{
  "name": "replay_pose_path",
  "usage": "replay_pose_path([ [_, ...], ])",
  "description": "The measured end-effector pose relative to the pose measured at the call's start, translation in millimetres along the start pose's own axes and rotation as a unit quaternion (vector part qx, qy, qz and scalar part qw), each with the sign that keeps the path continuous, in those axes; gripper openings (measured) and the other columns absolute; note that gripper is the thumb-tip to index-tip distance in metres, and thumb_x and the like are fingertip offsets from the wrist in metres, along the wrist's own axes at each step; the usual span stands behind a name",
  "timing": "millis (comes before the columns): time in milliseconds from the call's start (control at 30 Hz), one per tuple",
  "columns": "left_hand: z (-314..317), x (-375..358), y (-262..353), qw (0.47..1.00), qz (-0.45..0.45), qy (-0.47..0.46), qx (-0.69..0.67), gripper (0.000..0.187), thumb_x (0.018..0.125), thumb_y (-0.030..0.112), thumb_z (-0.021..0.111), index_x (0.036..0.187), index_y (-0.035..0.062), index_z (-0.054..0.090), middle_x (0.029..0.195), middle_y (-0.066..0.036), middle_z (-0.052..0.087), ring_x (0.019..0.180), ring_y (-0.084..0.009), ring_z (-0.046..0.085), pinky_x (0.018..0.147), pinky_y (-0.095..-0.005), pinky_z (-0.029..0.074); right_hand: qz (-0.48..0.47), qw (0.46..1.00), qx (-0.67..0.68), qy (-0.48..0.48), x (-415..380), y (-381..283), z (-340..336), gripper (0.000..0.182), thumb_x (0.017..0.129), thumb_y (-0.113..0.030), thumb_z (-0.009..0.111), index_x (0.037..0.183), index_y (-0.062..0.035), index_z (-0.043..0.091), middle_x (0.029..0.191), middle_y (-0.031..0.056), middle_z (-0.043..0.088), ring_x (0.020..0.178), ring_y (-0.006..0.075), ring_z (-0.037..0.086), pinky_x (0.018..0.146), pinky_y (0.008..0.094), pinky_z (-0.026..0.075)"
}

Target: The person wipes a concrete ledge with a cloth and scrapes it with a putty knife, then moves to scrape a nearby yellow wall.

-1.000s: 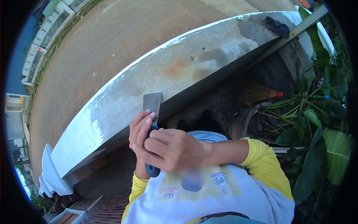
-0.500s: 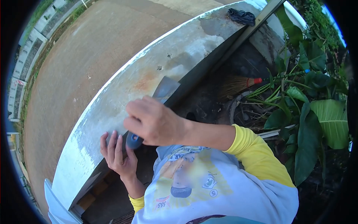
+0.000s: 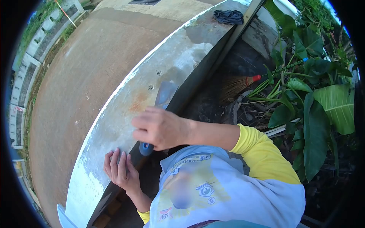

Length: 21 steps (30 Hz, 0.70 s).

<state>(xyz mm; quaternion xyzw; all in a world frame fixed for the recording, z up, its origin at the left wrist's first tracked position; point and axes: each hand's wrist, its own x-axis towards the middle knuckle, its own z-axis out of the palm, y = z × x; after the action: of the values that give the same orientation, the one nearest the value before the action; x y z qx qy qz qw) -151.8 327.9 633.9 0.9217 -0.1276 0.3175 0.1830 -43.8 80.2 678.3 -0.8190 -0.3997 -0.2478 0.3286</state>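
Apparently the right hand (image 3: pixel 161 127) does the gripping: its fingers are curled closed, clamped around the handle of a scraper (image 3: pixel 166 93). The wide metal blade extends beyond the knuckles over the inner part of the curved wall top (image 3: pixel 118 125), while the dark butt of the handle (image 3: pixel 146 149) pokes out on the thumb side. Holding it this way likely lets the whole fist steer the blade and keeps the knuckles back from its edge. Whether the blade touches the wall top or sits slightly above it, one cannot tell.

The left hand (image 3: pixel 123 171) is at the inner edge of the wall top, its fingers loosely spread and holding nothing visible, perhaps there for balance.

So the scraper lies inside the right fingers, its blade ahead of them and its butt nearer the left ones. An orange-brown stain (image 3: pixel 137 102) marks the wall top just beside the blade. At the far end of the wall top, a crumpled black cloth or bag (image 3: pixel 228 17) rests against a metal bar (image 3: pixel 247 17). Inward of the wall top lie a straw broom (image 3: pixel 234 86) and broad green leaves (image 3: pixel 336 108).
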Motion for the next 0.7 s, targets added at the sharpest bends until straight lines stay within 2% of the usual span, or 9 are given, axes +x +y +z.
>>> replay_pose_path([
  [33, 0, -1, 0, 1.000, 0.002, 0.000, 0.007, 0.014, 0.082, 0.008, 0.078, 0.095, 0.0058, 0.074, 0.111, -0.008, 0.074, 0.111, -0.0336, 0.065, 0.095, -0.0447, 0.046, 0.009, 1.000, -0.013, 0.000, -1, 20, -11, 0.029, 0.062, -0.007, 0.075, 0.077, -0.0066, 0.050, 0.084, 0.0103, 0.050, 0.081, 0.0314, 0.059, 0.069, 0.0391, 0.048],
  [133, 1, -3, 0, 1.000, 0.002, 0.007, 0.007, 0.013, 0.083, 0.008, 0.077, 0.095, 0.0056, 0.074, 0.110, -0.008, 0.073, 0.109, -0.0344, 0.065, 0.094, -0.0454, 0.046, 0.146, 0.977, -0.156, 0.014, -10, 121, -64, 0.024, 0.068, -0.004, 0.071, 0.082, -0.0033, 0.052, 0.087, 0.0142, 0.052, 0.078, 0.0392, 0.060, 0.065, 0.0453, 0.050],
  [233, 4, 1, 3, 1.000, -0.003, 0.013, -0.002, 0.013, 0.082, 0.008, 0.078, 0.095, 0.0058, 0.074, 0.109, -0.007, 0.073, 0.109, -0.0347, 0.065, 0.093, -0.0453, 0.047, 0.079, 0.996, -0.032, 0.040, 11, 65, -43, 0.024, 0.068, -0.005, 0.071, 0.082, -0.0040, 0.052, 0.087, 0.0141, 0.052, 0.079, 0.0381, 0.060, 0.066, 0.0444, 0.050],
  [400, 0, 1, 0, 1.000, -0.002, 0.005, -0.002, 0.015, 0.080, 0.008, 0.079, 0.094, 0.0071, 0.074, 0.108, -0.007, 0.073, 0.107, -0.0345, 0.065, 0.092, -0.0456, 0.047, 0.005, 1.000, 0.019, -0.008, 14, 33, -26, 0.022, 0.070, -0.006, 0.070, 0.081, -0.0050, 0.052, 0.087, 0.0130, 0.053, 0.081, 0.0360, 0.060, 0.068, 0.0434, 0.049],
  [467, 2, 2, 1, 1.000, -0.008, 0.018, -0.012, 0.015, 0.079, 0.005, 0.079, 0.094, 0.0063, 0.074, 0.108, -0.008, 0.074, 0.107, -0.0340, 0.065, 0.094, -0.0449, 0.046, 0.136, 0.983, -0.120, 0.031, 11, 122, -59, 0.018, 0.071, -0.005, 0.071, 0.078, -0.0027, 0.055, 0.081, 0.0150, 0.053, 0.074, 0.0382, 0.058, 0.064, 0.0434, 0.048],
  [500, 2, 1, 2, 1.000, -0.010, 0.022, -0.019, 0.015, 0.079, 0.004, 0.079, 0.093, 0.0058, 0.074, 0.108, -0.008, 0.074, 0.107, -0.0337, 0.065, 0.095, -0.0446, 0.046, 0.126, 0.978, -0.146, 0.075, 23, 129, -74, 0.017, 0.072, -0.005, 0.072, 0.079, -0.0017, 0.056, 0.079, 0.0163, 0.052, 0.071, 0.0394, 0.058, 0.062, 0.0433, 0.048],
  [567, 5, 5, 2, 0.999, -0.010, 0.028, -0.024, 0.015, 0.078, 0.003, 0.079, 0.092, 0.0048, 0.073, 0.107, -0.009, 0.074, 0.107, -0.0348, 0.065, 0.094, -0.0450, 0.046, 0.136, 0.985, -0.078, 0.069, 30, 103, -55, 0.018, 0.072, -0.005, 0.073, 0.080, -0.0031, 0.057, 0.082, 0.0156, 0.053, 0.076, 0.0377, 0.059, 0.065, 0.0426, 0.049],
  [633, -1, 6, 5, 0.999, -0.020, 0.013, -0.029, 0.016, 0.077, 0.003, 0.079, 0.092, 0.0042, 0.073, 0.106, -0.009, 0.074, 0.107, -0.0355, 0.065, 0.094, -0.0454, 0.046, 0.037, 0.995, 0.088, -0.003, 35, 14, -7, 0.022, 0.069, -0.007, 0.074, 0.082, -0.0048, 0.057, 0.087, 0.0143, 0.055, 0.081, 0.0357, 0.060, 0.070, 0.0425, 0.049],
  [700, -2, 7, 5, 0.999, -0.023, 0.003, -0.028, 0.015, 0.076, 0.003, 0.079, 0.090, 0.0032, 0.073, 0.105, -0.009, 0.074, 0.106, -0.0355, 0.065, 0.094, -0.0457, 0.047, -0.001, 0.993, 0.110, -0.036, 41, -5, 4, 0.024, 0.067, -0.008, 0.074, 0.082, -0.0054, 0.057, 0.087, 0.0136, 0.055, 0.082, 0.0357, 0.061, 0.071, 0.0428, 0.049],
])
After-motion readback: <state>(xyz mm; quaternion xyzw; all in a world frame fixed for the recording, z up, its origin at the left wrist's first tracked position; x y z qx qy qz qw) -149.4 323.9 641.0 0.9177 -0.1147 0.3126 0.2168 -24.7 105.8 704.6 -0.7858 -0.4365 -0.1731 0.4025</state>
